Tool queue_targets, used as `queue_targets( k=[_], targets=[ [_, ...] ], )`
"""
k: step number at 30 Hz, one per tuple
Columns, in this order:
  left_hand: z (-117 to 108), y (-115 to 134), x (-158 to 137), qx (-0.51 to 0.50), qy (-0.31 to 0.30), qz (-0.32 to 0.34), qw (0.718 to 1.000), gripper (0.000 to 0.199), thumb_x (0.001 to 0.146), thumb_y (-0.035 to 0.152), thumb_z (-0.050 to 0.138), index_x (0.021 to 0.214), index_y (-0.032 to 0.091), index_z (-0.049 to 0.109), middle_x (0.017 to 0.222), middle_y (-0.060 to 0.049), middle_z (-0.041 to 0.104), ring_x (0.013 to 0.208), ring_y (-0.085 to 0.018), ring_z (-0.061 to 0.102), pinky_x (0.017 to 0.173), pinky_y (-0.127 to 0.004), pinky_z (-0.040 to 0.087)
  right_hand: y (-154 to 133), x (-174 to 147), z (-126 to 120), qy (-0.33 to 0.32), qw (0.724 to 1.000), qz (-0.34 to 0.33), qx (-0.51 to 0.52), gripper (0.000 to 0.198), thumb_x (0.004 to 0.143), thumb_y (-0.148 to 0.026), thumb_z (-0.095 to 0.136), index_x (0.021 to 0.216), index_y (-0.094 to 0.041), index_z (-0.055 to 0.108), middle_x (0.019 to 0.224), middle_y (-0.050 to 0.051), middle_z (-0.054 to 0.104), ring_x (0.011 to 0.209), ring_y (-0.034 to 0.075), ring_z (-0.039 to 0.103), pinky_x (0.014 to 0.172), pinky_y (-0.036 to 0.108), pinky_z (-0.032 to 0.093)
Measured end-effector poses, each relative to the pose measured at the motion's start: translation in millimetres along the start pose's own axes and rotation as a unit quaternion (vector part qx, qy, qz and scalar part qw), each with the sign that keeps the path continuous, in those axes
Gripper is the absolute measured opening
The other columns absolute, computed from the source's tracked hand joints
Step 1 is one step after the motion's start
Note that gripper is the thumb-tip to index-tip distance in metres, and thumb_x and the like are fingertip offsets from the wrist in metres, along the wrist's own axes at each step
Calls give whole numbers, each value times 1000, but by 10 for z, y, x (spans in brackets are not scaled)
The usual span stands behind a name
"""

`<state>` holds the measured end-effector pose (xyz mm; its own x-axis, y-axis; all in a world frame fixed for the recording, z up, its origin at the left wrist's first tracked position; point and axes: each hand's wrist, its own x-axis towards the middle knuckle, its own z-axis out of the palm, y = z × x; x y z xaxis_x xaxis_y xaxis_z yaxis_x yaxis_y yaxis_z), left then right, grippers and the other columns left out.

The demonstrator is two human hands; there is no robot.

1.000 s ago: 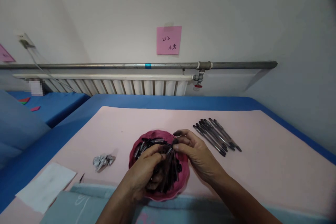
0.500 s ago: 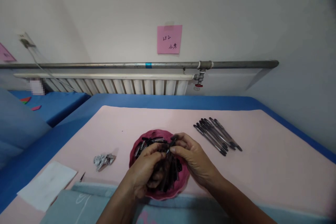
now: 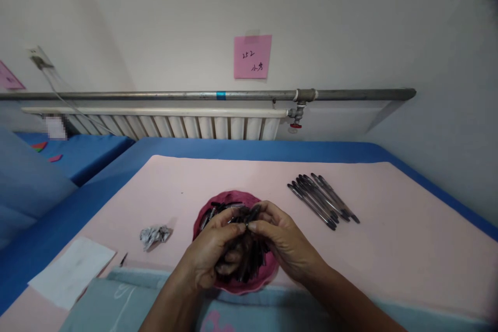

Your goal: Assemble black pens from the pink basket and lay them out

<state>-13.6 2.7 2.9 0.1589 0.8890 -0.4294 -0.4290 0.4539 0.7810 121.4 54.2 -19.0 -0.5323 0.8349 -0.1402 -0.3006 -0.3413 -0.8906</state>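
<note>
Head view. Find left hand [image 3: 210, 246] and right hand [image 3: 286, 241] over a pink bowl [image 3: 270, 272] with a wavy rim, set on a pale pink sheet [image 3: 389, 218] across a blue worktop [image 3: 252, 148]. See the left grip drawn together, thumb against fingers, on a small dark part [image 3: 247, 224]; see the right grip likewise pinched on it from the opposite side, with thumb tips nearly touching. Cannot tell the full shape of the part, being mostly covered by fingers. Note dark smudges on fingers of both hands. Inside the bowl, beneath the hands, record a heap of dark and clear pen pieces [image 3: 253, 264], partly hidden.

To the right of the bowl and farther back, find a group of pens [image 3: 319, 198] laid side by side at a slant, with clear barrels and dark ends. To the left, well apart from the bowl, note a crumpled grey wad [image 3: 154, 237], then a white sheet [image 3: 73, 270] nearer the front. At the near edge, record a blue-green cloth [image 3: 116, 295]. Behind the worktop, see a white radiator [image 3: 206, 127] below a metal pipe [image 3: 175, 96].
</note>
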Motion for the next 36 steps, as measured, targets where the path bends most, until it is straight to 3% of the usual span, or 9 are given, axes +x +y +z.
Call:
queue_targets(
  k=[5, 11, 19, 28, 36],
  targets=[
    [-28, 10, 33, -8, 20, 19, 1000, 33, 73, 27, 57, 105, 22, 47, 54, 7, 43, 32, -1, 27, 31, -13, 9, -29, 7, 17, -4, 1000, -9, 0, 27, 65, -18, 67, 90, -19, 58, 77, -1, 62, 69, 12, 55, 63, 24, 40],
    [-178, 118, 35, 11, 88, 99, 991, 26, 76, 44, 54, 77, 19, 46, 59, 5, 50, 33, 0, 27, 31, -13, 8, -224, 116, -198, 113, 991, -74, -15, 19, 66, -23, 65, 82, -19, 57, 71, -2, 59, 60, 10, 52, 56, 23, 36],
    [-287, 189, 12, -2, 140, 143, 980, 22, 72, 38, 60, 75, 20, 47, 53, 7, 46, 32, 0, 23, 32, -13, 8, -197, 135, -270, 137, 970, -101, -173, 12, 68, -24, 60, 78, -18, 58, 72, -1, 58, 63, 11, 51, 59, 25, 39],
    [-416, 301, -18, -23, 214, 186, 959, 27, 69, 40, 61, 81, 18, 52, 53, 7, 46, 33, 0, 24, 31, -13, 11, -198, 128, -294, 122, 921, -162, -333, 10, 73, -24, 52, 78, -19, 59, 78, 1, 62, 73, 15, 56, 67, 27, 43],
    [-540, 266, 23, 160, 334, 190, 909, 22, 65, 36, 63, 76, 18, 55, 43, 11, 29, 35, -4, 25, 36, -17, 17, -136, 113, -295, 122, 857, -213, -453, 13, 76, -21, 47, 78, -20, 61, 81, 2, 63, 75, 16, 57, 67, 28, 43]
  ],
)
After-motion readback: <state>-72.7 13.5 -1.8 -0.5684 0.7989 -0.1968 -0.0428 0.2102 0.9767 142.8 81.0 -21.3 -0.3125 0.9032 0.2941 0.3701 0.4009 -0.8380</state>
